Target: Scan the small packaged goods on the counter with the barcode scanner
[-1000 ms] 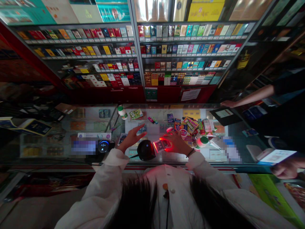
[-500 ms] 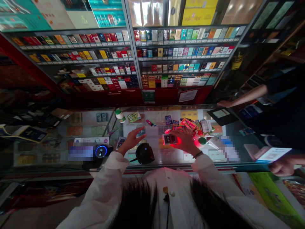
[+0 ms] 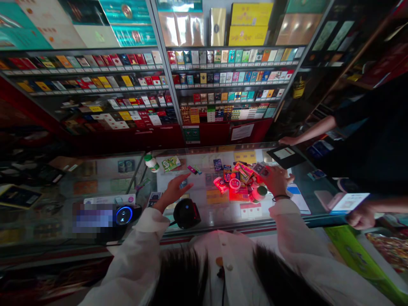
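Note:
My left hand (image 3: 174, 191) hovers over the glass counter (image 3: 204, 204) with its fingers spread, holding nothing, next to a black dome barcode scanner (image 3: 186, 213). My right hand (image 3: 276, 180) reaches over the right side of a heap of small packets and boxes (image 3: 237, 180). A dark and pink packet (image 3: 259, 169) lies at its fingertips, and I cannot tell whether it is gripped. A squat bottle with a green cap (image 3: 259, 194) stands just below those fingers.
Shelves of cigarette packs (image 3: 229, 72) fill the wall ahead. A payment terminal with a blue ring light (image 3: 124, 215) sits at the counter's left. Across the counter, a person's hand (image 3: 288, 140) rests by a black folder (image 3: 285, 156), and another hand (image 3: 360, 217) holds up a phone (image 3: 349, 202).
My right hand has moved right, away from the scanner, and the packet has gone with it from above the scanner to the heap. The whole view has tilted slightly.

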